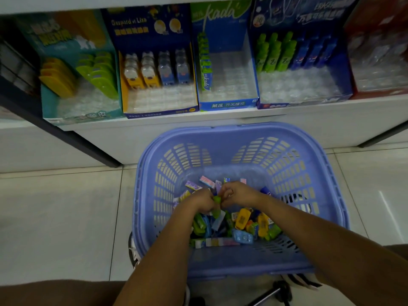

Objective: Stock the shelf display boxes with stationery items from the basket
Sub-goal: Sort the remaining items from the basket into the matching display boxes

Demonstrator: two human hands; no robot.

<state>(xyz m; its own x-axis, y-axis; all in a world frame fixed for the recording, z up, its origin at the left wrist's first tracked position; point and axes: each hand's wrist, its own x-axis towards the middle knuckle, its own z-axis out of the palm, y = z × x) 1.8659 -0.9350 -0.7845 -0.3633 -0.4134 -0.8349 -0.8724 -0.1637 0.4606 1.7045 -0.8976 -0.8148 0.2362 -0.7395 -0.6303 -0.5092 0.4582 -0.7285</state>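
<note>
Dim indoor light, soft blur throughout, wide-angle bending at edges, floor tile [393, 208] glare

Pale glossy floor tiles [55, 217]; dark slanted frame bar [66, 138] at left; black stand [272, 293] at bottom edge.

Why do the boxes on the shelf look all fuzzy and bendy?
Head view: the wide lens bends the shelf edge; the boxes blur, worst at the red box; light is dim; a bright streak glares on the floor tile; the basket and left hand gripping a green packet look sharper.
</note>
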